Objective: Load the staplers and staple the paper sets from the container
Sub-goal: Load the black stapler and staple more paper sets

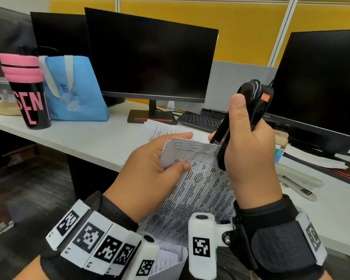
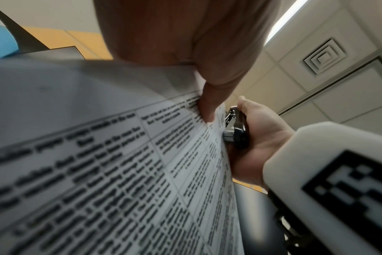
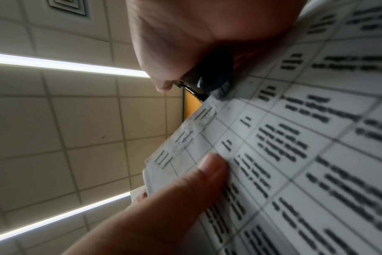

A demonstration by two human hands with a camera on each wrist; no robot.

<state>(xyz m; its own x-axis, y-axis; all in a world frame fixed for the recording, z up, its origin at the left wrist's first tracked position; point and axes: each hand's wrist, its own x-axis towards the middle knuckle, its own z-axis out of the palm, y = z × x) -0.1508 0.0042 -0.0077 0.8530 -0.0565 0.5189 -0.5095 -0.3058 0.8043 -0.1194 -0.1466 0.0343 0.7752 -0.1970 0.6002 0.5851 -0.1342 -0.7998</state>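
Note:
A set of printed sheets with a table grid (image 1: 198, 184) is held up in front of me above the desk edge. My left hand (image 1: 160, 158) pinches its top left corner, thumb on the front and fingers behind. My right hand (image 1: 249, 142) grips a black stapler (image 1: 245, 118) upright, thumb along its back. The stapler's mouth sits over the paper's top right edge, where several staples show in a row. In the left wrist view the paper (image 2: 111, 163) fills the frame with the stapler (image 2: 236, 127) at its edge. The right wrist view shows the stapler (image 3: 207, 81) against the paper (image 3: 294, 155).
A white desk (image 1: 85, 136) carries a monitor (image 1: 150, 57), a second monitor (image 1: 321, 81) at right, a keyboard (image 1: 200, 120), a blue bag (image 1: 75, 87) and a pink-lidded black tumbler (image 1: 28, 91). More printed paper (image 1: 160, 128) lies behind my hands. Pens and papers lie at right.

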